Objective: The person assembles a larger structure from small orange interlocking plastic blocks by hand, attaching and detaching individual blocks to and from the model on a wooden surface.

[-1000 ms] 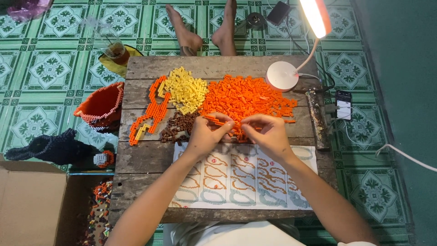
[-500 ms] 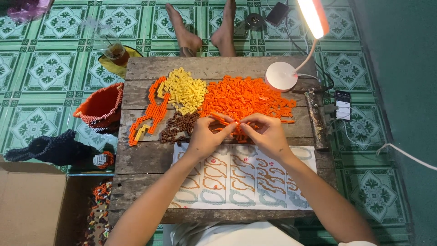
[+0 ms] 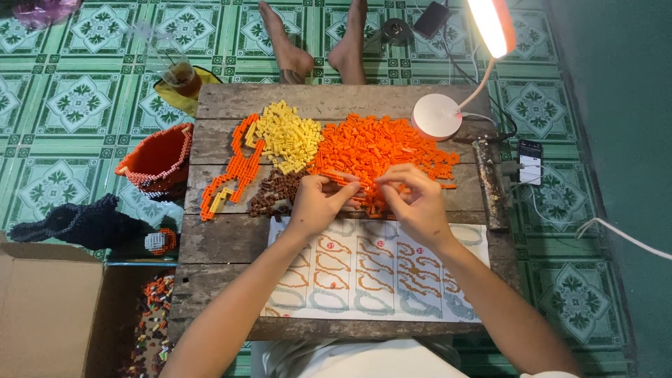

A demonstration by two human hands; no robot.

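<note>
Wooden table as landmark | orange brick pile upper centre, instruction sheet near edge | left hand, right hand pinching orange brick strip over pile's near edge | barely shifted since a second ago, joining continues.

The table is rough, weathered grey wood planks. On it, small glossy plastic orange bricks lie beside matt yellow bricks; a smooth paper sheet covers its near edge. The lamp base is smooth white plastic.
</note>
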